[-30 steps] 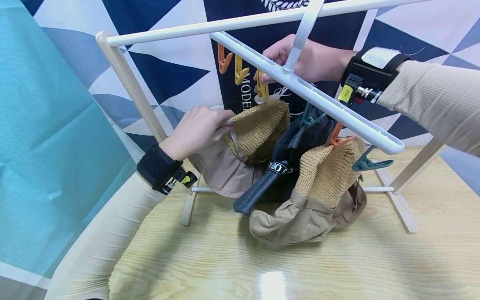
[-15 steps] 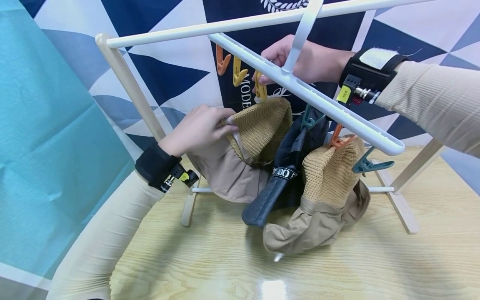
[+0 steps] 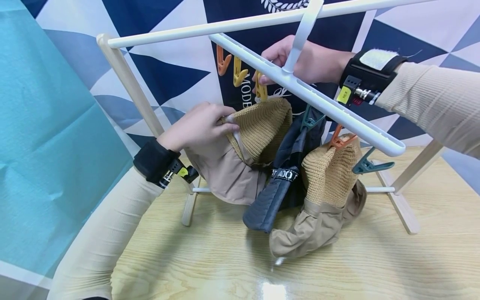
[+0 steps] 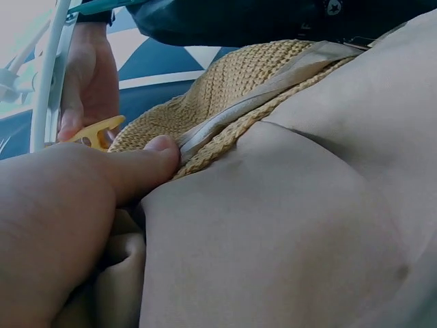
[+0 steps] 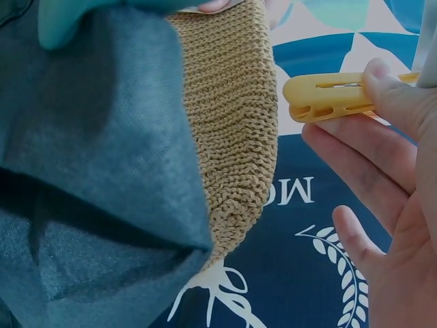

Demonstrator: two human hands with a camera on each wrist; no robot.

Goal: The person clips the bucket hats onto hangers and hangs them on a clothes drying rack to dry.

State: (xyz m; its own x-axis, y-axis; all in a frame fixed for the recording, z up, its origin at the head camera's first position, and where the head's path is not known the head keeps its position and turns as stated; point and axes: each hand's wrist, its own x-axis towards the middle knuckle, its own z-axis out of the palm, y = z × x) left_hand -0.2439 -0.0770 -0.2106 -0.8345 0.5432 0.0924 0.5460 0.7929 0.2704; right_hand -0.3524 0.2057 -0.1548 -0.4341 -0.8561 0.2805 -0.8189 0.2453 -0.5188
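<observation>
My left hand grips a sun hat with a tan knitted crown and beige cloth brim. In the left wrist view, the thumb presses a pale band inside the hat's edge. Just above the crown, my right hand pinches a yellow clip on a pale blue hanger. The right wrist view shows the clip apart from the knit, its jaws closed together. A dark navy hat hangs from a teal clip. A similar tan hat hangs from an orange clip.
The hanger hooks over the white rod of a small wooden-legged rack. Another orange clip, a yellow clip and a teal clip hang unused. Below is a wood-grain table; behind, a patterned cloth.
The navy hat and the hanging tan hat have swung right and slightly down. The held hat has shifted slightly right. My hands have barely moved; the right keeps its pinch on the yellow clip.
</observation>
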